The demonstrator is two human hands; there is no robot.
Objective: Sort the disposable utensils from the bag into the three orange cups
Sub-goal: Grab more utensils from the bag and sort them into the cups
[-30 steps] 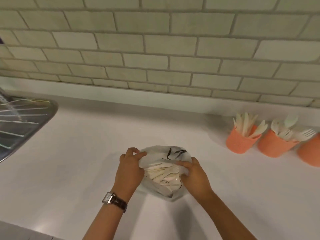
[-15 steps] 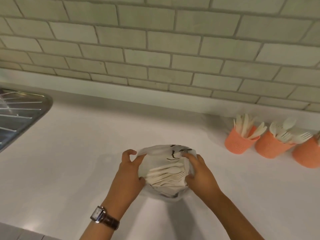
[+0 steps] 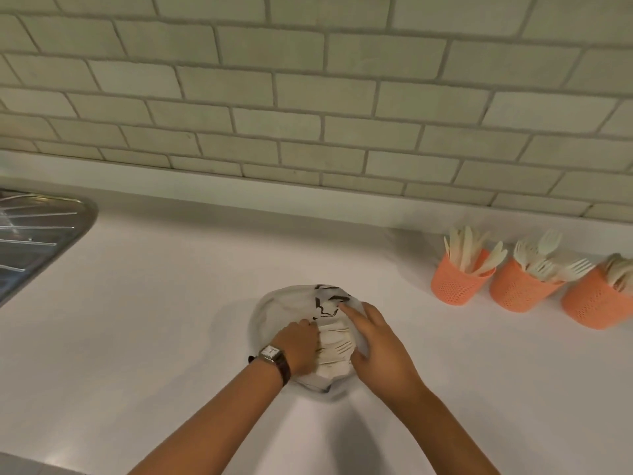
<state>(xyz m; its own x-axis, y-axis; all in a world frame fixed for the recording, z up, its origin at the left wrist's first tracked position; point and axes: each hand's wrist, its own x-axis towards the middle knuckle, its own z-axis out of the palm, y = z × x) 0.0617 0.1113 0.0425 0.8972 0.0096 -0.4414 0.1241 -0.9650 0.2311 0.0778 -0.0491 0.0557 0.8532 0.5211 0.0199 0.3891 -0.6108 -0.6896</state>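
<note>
A translucent plastic bag (image 3: 270, 313) with black print lies on the white counter, open toward me, with several pale disposable utensils (image 3: 334, 351) inside. My left hand (image 3: 298, 344), a watch on its wrist, reaches into the bag's mouth; its fingers curl onto the left ends of the utensils and are partly hidden. My right hand (image 3: 375, 341) holds the bag's right side, index finger stretched along the printed rim. Three orange cups stand at the right by the wall: the left cup (image 3: 459, 287) with knives, the middle cup (image 3: 520, 293) with forks and spoons, the right cup (image 3: 596, 305) cut by the frame edge.
A steel sink drainboard (image 3: 41, 241) fills the left edge. The white counter (image 3: 171, 303) runs back to a tiled wall (image 3: 308, 97). The counter's front edge shows at the bottom left.
My left hand left the bag's left rim and went into the opening onto the utensils. The right hand stays on the bag's right side. The view has turned slightly right.
</note>
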